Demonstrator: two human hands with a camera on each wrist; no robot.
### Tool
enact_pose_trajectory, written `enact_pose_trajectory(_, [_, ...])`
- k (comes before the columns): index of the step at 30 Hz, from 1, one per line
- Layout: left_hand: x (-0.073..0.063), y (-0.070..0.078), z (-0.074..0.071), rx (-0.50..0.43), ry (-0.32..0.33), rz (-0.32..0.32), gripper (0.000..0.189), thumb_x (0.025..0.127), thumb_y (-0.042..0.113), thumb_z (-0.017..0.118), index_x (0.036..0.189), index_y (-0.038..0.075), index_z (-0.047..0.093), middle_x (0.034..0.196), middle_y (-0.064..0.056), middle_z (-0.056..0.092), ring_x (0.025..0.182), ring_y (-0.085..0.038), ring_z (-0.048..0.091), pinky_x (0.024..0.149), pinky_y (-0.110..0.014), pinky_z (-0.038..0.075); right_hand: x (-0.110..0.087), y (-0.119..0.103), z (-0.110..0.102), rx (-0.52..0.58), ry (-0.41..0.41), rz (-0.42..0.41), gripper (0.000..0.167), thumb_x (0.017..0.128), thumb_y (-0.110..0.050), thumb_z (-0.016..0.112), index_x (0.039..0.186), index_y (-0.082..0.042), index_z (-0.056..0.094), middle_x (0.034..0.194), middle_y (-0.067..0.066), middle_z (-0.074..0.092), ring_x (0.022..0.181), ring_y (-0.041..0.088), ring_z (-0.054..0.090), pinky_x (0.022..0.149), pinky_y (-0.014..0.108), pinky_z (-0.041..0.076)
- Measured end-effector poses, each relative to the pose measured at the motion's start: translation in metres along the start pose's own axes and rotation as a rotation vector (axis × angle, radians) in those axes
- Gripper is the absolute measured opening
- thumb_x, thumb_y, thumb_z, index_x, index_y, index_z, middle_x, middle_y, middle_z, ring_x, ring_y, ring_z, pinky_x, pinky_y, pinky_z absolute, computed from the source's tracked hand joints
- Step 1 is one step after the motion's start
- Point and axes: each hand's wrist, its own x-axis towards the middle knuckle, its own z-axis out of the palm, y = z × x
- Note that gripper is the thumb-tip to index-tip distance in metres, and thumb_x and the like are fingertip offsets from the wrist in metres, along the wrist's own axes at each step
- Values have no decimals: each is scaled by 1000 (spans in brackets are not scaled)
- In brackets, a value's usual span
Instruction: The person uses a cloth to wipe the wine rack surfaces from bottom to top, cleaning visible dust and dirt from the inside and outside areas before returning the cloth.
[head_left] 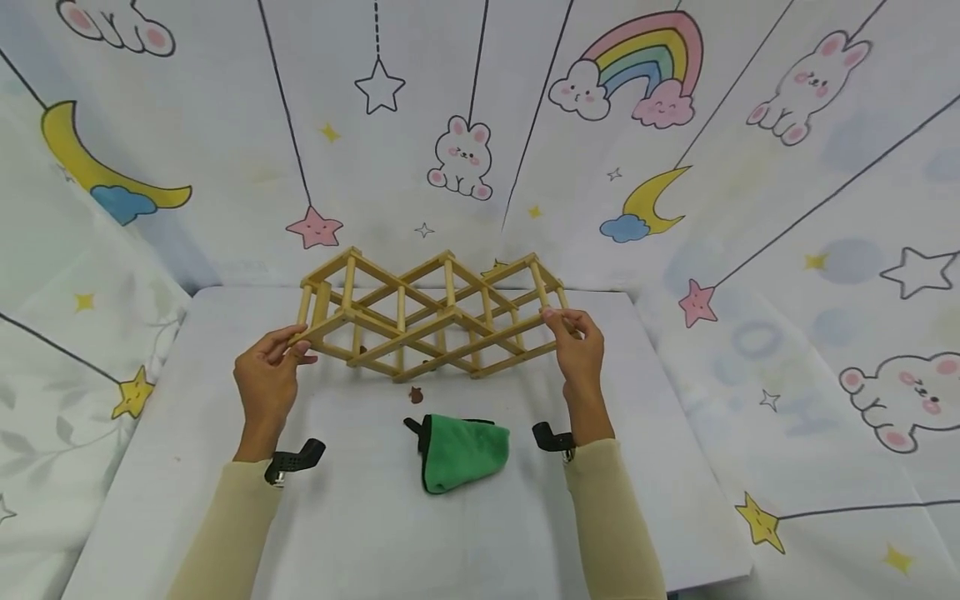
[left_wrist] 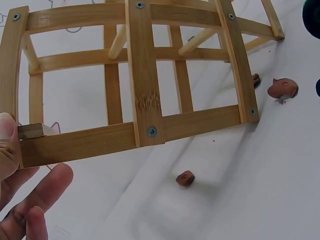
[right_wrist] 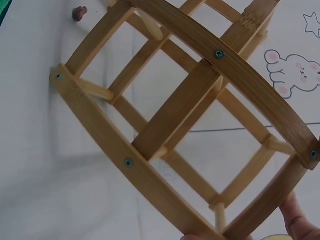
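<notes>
A folding wooden rack, made of crossed slats joined by round dowels, is stretched out wide over the back of the table. My left hand pinches its left end between thumb and fingers. At the opposite end, my right hand grips a slat corner. Screw heads show on the slats in the left wrist view. The right wrist view has the rack's right-hand diamond of slats close up, with most of my right hand out of frame. Whether the rack touches the table I cannot tell.
A green cloth with a black edge lies folded between my forearms. Small reddish-brown pieces are on the white table under and in front of the rack. A patterned curtain hangs behind and at both sides.
</notes>
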Motion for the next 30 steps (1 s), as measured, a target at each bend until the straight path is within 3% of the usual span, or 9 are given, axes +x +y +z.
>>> enact_pose_trajectory(10, [1,-3,1,8,-2,13,34,98,15,77,131,7,76,130,-20,74,76,-8,79,76,-17,61,4,2,1,-14,-20,-7,52,87,-60,84,113,-17,74,136,3,61,127,24,51,105,47,37])
enact_pose_trajectory(18, [1,-2,5,-26,14,31,33,97,11,77,130,5,76,131,-22,74,78,-8,79,75,-18,62,9,2,1,-20,-16,-4,49,87,-59,84,111,-17,74,130,0,62,126,24,51,103,47,38])
enact_pose_trajectory(26, [3,-3,16,-66,0,47,32,97,8,76,129,3,76,128,-25,74,78,3,75,73,-20,62,14,3,-5,-28,12,0,47,86,-59,85,108,-19,74,131,1,57,128,26,49,107,51,38])
enact_pose_trajectory(30, [6,-3,16,-59,-9,60,31,97,9,76,128,3,76,127,-25,75,79,2,76,73,-19,62,14,4,-6,-26,17,17,46,86,-59,85,106,-20,73,130,2,55,126,27,49,108,53,38])
